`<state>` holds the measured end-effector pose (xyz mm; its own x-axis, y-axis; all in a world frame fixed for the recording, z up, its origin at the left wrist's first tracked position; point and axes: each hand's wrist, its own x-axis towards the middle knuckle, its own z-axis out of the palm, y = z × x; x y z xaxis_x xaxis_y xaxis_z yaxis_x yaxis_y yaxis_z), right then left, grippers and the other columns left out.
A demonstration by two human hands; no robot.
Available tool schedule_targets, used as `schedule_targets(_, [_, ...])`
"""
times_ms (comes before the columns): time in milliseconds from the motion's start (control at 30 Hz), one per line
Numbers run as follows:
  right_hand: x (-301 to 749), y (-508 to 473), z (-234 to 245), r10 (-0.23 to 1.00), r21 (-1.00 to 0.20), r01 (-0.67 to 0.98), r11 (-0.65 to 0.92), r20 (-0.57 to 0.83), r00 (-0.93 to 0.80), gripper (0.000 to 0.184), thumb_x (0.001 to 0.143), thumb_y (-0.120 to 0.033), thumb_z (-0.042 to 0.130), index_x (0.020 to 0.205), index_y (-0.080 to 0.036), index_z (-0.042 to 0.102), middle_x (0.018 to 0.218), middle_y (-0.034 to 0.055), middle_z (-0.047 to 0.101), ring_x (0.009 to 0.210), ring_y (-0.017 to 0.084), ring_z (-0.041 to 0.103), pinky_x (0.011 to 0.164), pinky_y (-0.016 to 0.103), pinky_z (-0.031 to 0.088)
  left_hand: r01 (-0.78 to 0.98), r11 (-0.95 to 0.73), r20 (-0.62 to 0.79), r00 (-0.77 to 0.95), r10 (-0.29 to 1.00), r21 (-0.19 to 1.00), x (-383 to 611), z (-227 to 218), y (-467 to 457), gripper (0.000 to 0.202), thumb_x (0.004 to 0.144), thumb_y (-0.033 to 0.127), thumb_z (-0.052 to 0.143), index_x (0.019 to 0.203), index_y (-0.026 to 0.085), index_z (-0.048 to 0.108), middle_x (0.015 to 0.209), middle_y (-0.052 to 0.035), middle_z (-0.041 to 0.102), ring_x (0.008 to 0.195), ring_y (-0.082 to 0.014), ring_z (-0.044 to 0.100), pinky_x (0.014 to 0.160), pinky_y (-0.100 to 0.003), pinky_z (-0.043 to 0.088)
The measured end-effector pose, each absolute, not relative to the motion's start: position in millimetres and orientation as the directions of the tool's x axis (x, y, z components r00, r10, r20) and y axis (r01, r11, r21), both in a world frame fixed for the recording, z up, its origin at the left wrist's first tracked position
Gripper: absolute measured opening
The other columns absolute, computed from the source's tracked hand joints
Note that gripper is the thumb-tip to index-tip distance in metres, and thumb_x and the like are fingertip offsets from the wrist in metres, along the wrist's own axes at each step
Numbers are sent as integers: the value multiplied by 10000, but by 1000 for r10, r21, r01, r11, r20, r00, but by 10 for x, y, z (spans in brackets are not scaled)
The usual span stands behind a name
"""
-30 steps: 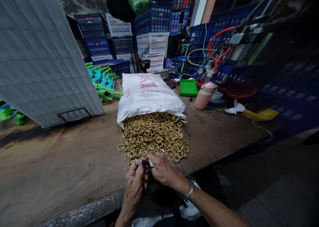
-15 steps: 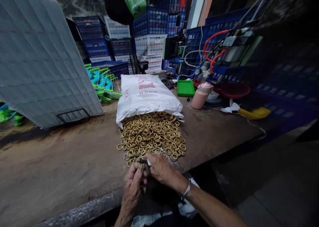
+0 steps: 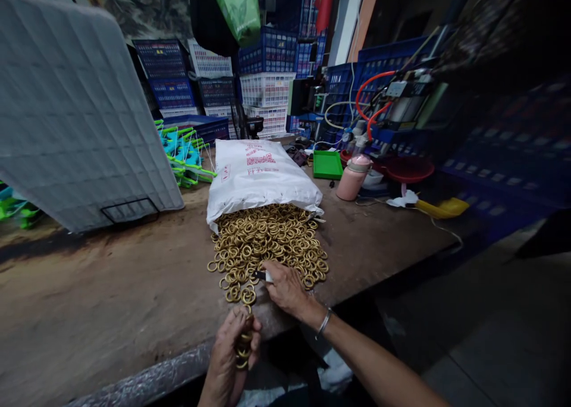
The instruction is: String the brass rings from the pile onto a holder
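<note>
A heap of gold-coloured rings [image 3: 267,240] spills from the mouth of a white printed sack [image 3: 263,178] onto the table. At the table's near edge, my left hand [image 3: 232,350] is closed around several of these rings; some show between the fingers and one sticks up at the fingertips. My right hand [image 3: 288,288], with a metal bangle at the wrist, reaches over the front of the heap. It grips a small tool with a dark tip and a white part [image 3: 263,275], whose exact kind I cannot make out. The tool's tip points left, over the rings.
A large pale ribbed panel [image 3: 84,121] leans at the left, near green and blue plastic frames [image 3: 185,154]. A pink bottle [image 3: 354,179], a green tray [image 3: 328,165] and a yellow scoop-like item [image 3: 444,208] lie right of the sack. Stacked crates [image 3: 267,88] stand behind.
My hands have moved apart. The left has drawn down and toward me with rings now showing in it; the right has moved slightly up over the heap with the tool. The view has shifted slightly.
</note>
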<state>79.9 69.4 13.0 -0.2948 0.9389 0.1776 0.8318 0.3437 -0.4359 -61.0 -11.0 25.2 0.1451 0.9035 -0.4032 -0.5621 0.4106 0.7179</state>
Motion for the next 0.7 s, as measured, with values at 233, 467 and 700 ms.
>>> schedule_targets(233, [526,774,94,957,-329,900,287,136,-256,256,775,-199,446,1030,-202,471,926,45,557,785,182,512,655,285,300,-679,421,-412,188,892,602,-711,273,-102,258,618,326,711,775,161,590,716,-14,551,551,-77,483,402,-146,321])
schedule_targets(467, [497,812,62,968,-292,924,248,111,-225,180,782,-182,444,957,-213,468,952,43,506,765,168,504,629,278,286,-676,370,-359,165,919,637,-780,148,-35,210,679,312,671,715,135,565,726,-17,537,569,-68,468,359,-127,271])
schedule_targets(700, [604,813,80,948,-341,887,311,174,-265,178,752,-135,438,906,-210,487,897,25,520,738,152,499,612,255,286,-519,280,-334,-12,942,808,-701,135,103,295,689,419,635,719,175,471,566,68,433,406,-30,363,322,-114,242])
